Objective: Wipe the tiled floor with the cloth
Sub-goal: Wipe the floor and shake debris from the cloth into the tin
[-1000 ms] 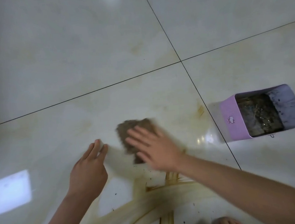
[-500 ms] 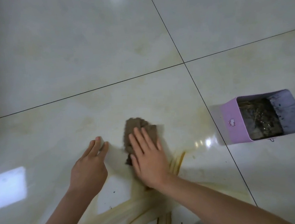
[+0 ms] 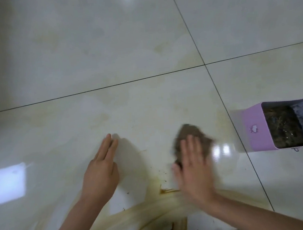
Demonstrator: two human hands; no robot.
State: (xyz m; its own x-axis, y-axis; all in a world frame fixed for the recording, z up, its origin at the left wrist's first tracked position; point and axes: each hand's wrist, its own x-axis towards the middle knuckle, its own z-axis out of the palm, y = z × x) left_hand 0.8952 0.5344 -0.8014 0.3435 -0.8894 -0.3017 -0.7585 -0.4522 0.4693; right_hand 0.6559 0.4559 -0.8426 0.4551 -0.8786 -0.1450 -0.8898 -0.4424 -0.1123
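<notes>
A dirty brown cloth [image 3: 189, 134] lies on the glossy pale tiled floor [image 3: 104, 45]. My right hand [image 3: 193, 168] presses flat on the cloth with straight fingers and is blurred by motion; it covers the cloth's near half. My left hand [image 3: 101, 170] rests flat on the floor to the left of the cloth, fingers straight and together, holding nothing. Brown smeared streaks [image 3: 137, 218] and dark specks mark the tile near my wrists.
A lilac tin box [image 3: 256, 129] with dirty debris inside stands on the floor at the right edge, close to the cloth. Dark grout lines [image 3: 108, 87] cross the floor. Bright light reflections sit at the left and beside the cloth.
My right hand has swept the cloth to the right, towards the lilac box, leaving a fresh streak. My left hand stays planted in the same spot.
</notes>
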